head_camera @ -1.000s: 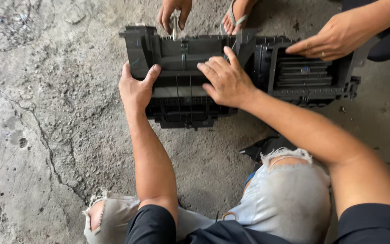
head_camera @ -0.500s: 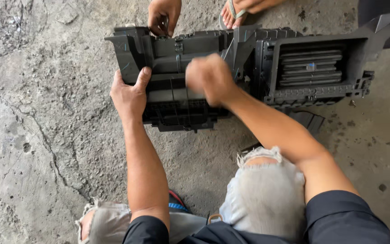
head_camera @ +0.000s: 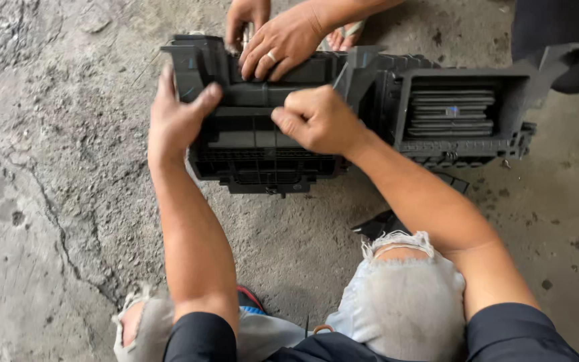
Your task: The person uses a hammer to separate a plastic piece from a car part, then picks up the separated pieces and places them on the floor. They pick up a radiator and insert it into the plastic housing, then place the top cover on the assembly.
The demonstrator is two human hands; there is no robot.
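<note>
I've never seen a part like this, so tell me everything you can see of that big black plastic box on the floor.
The black housing looks like moulded plastic, long and ribbed, lying on cracked concrete. Its right end holds a recess of grey slats; its near side shows a grille. The left hand grips its left end, and the right hand, closed in a fist, presses on top. Another person's ringed hand rests on its far edge.

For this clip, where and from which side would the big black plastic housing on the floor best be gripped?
Probably at its left end wall, from the left: the black plastic housing lies long and flat on the concrete floor, and that wall stands up as an edge. The left hand already wraps it there, thumb over the top. The right hand presses as a fist on the middle; another person's hands take the far edge.
</note>
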